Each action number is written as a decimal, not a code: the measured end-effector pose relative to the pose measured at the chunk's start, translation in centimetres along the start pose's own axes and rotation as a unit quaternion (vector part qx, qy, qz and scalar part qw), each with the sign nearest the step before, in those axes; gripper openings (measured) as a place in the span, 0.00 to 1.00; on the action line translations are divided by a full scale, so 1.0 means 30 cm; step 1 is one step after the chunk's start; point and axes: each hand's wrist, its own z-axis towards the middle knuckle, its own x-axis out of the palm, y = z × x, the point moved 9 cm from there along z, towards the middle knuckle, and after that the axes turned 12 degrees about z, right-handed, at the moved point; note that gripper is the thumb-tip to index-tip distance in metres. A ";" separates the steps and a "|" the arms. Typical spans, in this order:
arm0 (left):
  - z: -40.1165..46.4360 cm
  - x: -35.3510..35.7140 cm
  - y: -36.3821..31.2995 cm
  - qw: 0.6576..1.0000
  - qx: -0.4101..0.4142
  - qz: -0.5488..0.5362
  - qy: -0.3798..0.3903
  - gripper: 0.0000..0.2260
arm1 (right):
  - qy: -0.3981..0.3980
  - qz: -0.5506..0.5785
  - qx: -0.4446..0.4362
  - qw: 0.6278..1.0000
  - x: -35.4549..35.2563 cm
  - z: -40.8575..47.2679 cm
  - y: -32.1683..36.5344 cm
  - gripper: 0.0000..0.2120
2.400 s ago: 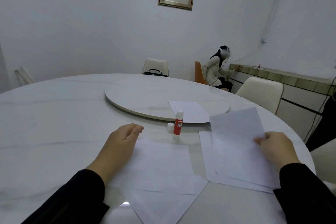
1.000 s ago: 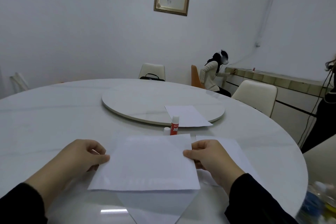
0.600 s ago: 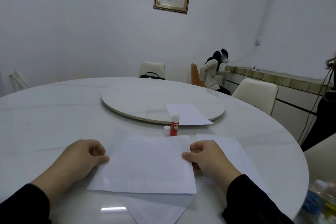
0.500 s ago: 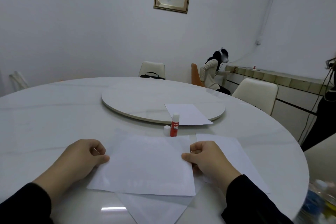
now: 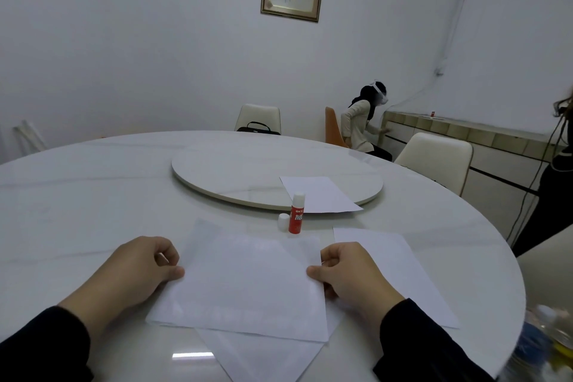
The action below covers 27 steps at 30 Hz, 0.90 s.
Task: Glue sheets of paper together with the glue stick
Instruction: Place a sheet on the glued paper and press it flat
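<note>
A white top sheet [image 5: 248, 285] lies over another sheet [image 5: 263, 357] that sticks out skewed below it on the round white table [image 5: 93, 195]. My left hand [image 5: 133, 270] pinches the top sheet's left edge, and my right hand [image 5: 350, 273] pinches its right edge. A red glue stick [image 5: 296, 214] stands upright and uncapped just beyond the sheets, with its white cap [image 5: 282, 221] beside it on the left. More paper [image 5: 403, 273] lies under and to the right of my right hand.
A single sheet [image 5: 319, 194] lies on the lazy Susan [image 5: 232, 174] at the table's centre. Chairs [image 5: 434, 161] stand around the far side. A person [image 5: 362, 124] sits at the back wall; another stands at the right edge. Bottles [image 5: 548, 338] show at the lower right.
My right hand carried a sheet from the right pile over onto the sheets in front of me; both hands now hold its edges and have lowered it slightly.
</note>
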 end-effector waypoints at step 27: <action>-0.019 -0.010 -0.022 0.999 0.037 0.033 -0.011 0.10 | -0.022 -0.088 -0.034 0.995 -0.006 0.003 0.012 0.10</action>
